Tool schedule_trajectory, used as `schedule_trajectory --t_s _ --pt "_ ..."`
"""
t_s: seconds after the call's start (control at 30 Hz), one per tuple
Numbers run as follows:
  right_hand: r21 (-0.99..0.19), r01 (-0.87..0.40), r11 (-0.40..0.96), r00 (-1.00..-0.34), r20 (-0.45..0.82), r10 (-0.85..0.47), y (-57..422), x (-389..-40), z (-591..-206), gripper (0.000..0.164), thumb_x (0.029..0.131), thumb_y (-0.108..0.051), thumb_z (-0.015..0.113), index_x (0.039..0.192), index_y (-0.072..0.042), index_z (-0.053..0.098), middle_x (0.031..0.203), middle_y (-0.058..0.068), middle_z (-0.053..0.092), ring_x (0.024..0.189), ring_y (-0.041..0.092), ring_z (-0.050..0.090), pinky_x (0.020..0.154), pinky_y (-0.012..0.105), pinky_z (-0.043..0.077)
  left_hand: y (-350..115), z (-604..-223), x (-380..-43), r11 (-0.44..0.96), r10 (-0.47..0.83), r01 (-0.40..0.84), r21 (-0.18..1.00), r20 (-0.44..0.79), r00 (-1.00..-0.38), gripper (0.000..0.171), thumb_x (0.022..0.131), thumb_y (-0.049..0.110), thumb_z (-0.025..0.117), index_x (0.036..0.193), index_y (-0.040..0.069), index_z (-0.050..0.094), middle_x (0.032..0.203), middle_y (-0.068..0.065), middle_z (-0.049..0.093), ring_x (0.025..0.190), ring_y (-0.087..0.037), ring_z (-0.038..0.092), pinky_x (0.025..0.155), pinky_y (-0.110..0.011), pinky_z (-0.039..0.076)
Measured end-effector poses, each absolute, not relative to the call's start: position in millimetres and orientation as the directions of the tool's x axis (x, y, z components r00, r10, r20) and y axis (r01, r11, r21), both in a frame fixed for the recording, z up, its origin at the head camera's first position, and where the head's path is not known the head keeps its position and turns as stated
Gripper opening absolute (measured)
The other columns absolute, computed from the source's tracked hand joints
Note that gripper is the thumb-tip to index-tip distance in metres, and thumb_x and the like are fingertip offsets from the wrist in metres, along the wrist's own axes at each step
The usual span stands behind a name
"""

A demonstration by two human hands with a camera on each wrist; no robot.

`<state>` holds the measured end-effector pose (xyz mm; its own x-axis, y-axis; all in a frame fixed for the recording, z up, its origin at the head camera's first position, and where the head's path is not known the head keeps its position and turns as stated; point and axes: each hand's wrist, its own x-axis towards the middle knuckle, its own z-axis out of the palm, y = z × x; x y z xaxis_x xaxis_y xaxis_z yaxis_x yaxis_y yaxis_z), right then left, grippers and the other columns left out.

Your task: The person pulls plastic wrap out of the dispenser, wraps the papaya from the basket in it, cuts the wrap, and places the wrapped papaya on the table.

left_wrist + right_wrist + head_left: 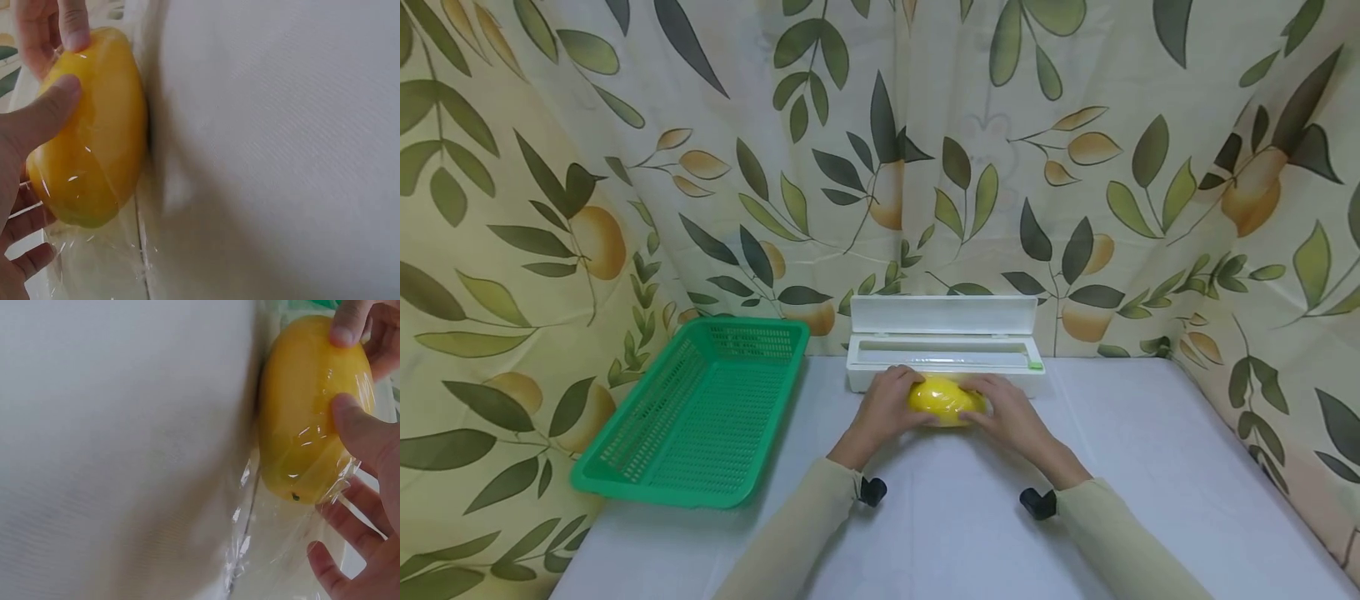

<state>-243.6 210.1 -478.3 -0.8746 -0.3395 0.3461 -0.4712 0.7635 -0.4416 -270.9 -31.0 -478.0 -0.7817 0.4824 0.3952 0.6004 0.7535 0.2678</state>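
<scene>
A yellow mango (946, 401) sits between both hands with clear plastic film (275, 531) over it, just in front of the white cling film dispenser (947, 377). My left hand (889, 406) grips its left end, the thumb on the near face and the fingers behind. On the other end my right hand (1009, 415) holds it in the same way. The film spreads past the mango's ends and shows wrinkles in both wrist views. Parts of the fingers are hidden behind the fruit.
The dispenser's lid (943, 315) stands raised at the back, with a small green piece (1035, 365) at the slot's right end. To the left is a green plastic basket (700, 425) with nothing in it. A leaf-patterned curtain (940, 167) borders the white table (940, 525).
</scene>
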Motion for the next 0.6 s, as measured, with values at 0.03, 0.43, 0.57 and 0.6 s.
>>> schedule_trajectory --t_s 0.03,0.43,0.57,0.6 --pt "-0.442 -0.474 0.762 -0.873 0.348 -0.342 209.9 -244.5 -478.0 0.050 0.085 -0.023 0.086 0.128 -0.007 0.068 0.133 0.015 0.064 0.125 0.039 0.056 0.106 0.058 0.044 -30.7 -478.2 -271.6 0.760 0.470 0.592 0.269 0.402 -0.786 0.067 0.072 0.056 0.089 0.119 0.010 0.072 0.114 -0.001 0.069 0.105 -0.017 0.062 0.094 -0.031 0.050" --pt "-0.462 -0.447 0.766 -0.892 0.297 -0.342 208.7 -250.1 -472.7 0.050 0.085 -0.026 0.085 0.129 -0.008 0.068 0.125 0.012 0.069 0.113 0.034 0.062 0.098 0.055 0.049 -31.6 -472.9 -277.7 0.744 0.431 0.563 0.362 0.384 -0.817 0.067 0.068 0.054 0.092 0.117 0.012 0.077 0.100 0.002 0.069 0.088 -0.012 0.059 0.079 -0.023 0.048" --pt "-0.473 -0.460 0.752 -0.886 0.296 -0.356 211.4 -249.9 -471.6 0.051 0.085 -0.025 0.085 0.130 -0.008 0.067 0.125 0.012 0.069 0.112 0.034 0.063 0.098 0.054 0.050 -31.6 -474.7 -278.8 0.727 0.431 0.571 0.382 0.393 -0.812 0.066 0.066 0.052 0.094 0.115 0.011 0.078 0.097 0.002 0.068 0.084 -0.011 0.058 0.076 -0.022 0.047" --pt "-0.477 -0.467 0.745 -0.883 0.302 -0.360 212.6 -249.9 -470.6 0.051 0.085 -0.025 0.085 0.130 -0.007 0.067 0.125 0.013 0.069 0.113 0.035 0.063 0.099 0.054 0.050 -31.6 -474.8 -278.9 0.724 0.431 0.572 0.386 0.395 -0.811 0.065 0.066 0.051 0.094 0.115 0.011 0.078 0.097 0.002 0.068 0.084 -0.011 0.058 0.076 -0.022 0.047"
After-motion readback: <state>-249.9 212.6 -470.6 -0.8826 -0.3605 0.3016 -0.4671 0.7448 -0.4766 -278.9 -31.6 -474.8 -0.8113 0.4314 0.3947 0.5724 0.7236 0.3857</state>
